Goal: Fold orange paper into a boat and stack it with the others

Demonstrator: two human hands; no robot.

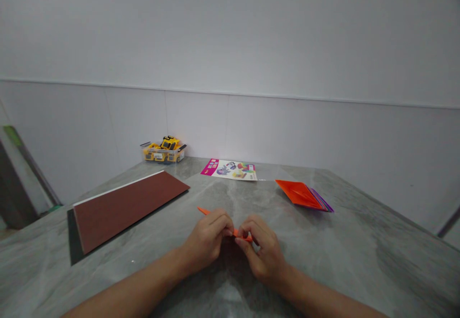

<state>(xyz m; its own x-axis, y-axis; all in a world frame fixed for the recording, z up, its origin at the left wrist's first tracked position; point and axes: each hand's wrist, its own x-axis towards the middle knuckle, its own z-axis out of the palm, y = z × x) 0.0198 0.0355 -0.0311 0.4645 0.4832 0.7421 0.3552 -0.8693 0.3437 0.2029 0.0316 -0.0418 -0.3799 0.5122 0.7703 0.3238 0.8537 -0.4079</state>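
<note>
Between my two hands runs a narrow strip of folded orange paper (pixel 241 235), just above the grey table. My left hand (pixel 208 236) closes around its left part, and a pointed end sticks out past the knuckles at upper left. Thumb and fingers of my right hand (pixel 260 246) pinch the right end. The hands are close together, with a short piece of the paper showing between them. Its exact folds are hidden by my fingers.
Brown boards (pixel 129 207) lie at left on a dark sheet. A fanned stack of coloured paper (pixel 302 194), orange on top, sits at right. Behind are a printed booklet (pixel 232 169) and a clear bin (pixel 163 155) of yellow toy parts, near the white wall (pixel 287 131).
</note>
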